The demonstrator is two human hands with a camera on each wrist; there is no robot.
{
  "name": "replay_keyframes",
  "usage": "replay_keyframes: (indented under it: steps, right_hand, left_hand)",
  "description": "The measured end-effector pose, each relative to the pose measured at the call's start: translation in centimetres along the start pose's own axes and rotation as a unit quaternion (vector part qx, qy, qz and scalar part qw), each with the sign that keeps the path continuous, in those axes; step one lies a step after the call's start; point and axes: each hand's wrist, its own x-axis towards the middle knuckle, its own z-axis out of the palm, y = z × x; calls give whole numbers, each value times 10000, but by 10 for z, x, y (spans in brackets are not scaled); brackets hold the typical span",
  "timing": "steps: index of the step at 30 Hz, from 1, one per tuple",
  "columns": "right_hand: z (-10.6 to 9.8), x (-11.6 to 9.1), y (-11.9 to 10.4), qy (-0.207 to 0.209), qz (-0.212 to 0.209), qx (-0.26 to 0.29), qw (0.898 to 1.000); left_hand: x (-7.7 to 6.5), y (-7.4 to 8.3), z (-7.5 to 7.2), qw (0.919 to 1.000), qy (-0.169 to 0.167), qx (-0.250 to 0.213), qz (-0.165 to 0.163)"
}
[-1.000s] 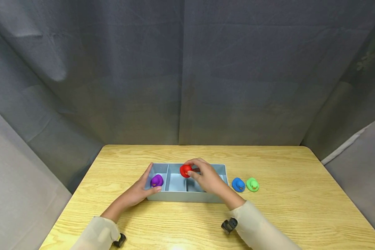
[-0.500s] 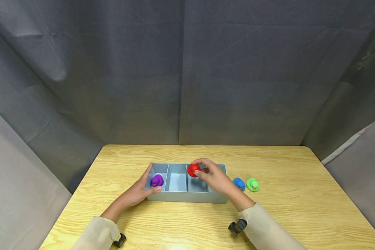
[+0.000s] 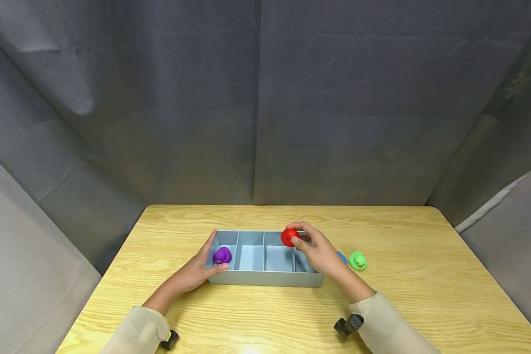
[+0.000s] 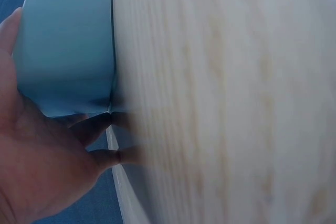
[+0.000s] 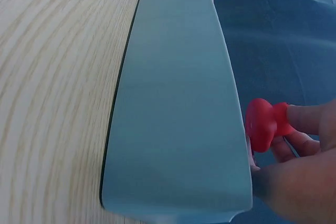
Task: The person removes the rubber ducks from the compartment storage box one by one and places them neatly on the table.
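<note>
A long grey-blue box (image 3: 265, 279) with several compartments in a row lies lengthwise on the table. My left hand (image 3: 192, 275) grips its left end, thumb over the front rim and fingers round the end wall, as the left wrist view shows too. In the leftmost compartment sits a purple rubber duck (image 3: 222, 255). Between thumb and fingers my right hand (image 3: 319, 251) pinches a red rubber duck (image 3: 287, 238), over the right part of the box near its back rim. The right wrist view has this red duck (image 5: 261, 124) beside the box's top edge.
Right of the box a green rubber duck (image 3: 358, 261) sits on the wooden table (image 3: 265, 317). Beside it, a blue rubber duck (image 3: 342, 256) is mostly hidden by my right wrist. Grey curtains (image 3: 256, 108) hang behind the table and at both sides.
My right hand has moved to the right along the box, carrying the red duck, and now covers most of the blue duck. The left hand and the box have stayed put.
</note>
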Motion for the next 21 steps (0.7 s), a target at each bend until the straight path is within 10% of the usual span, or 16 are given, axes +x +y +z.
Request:
replay_keyframes:
  steps: [21]
  right_hand:
    - [-28, -19, 11, 366, 182, -145, 9991]
  left_hand:
    - [0, -1, -1, 10000, 25, -64, -20]
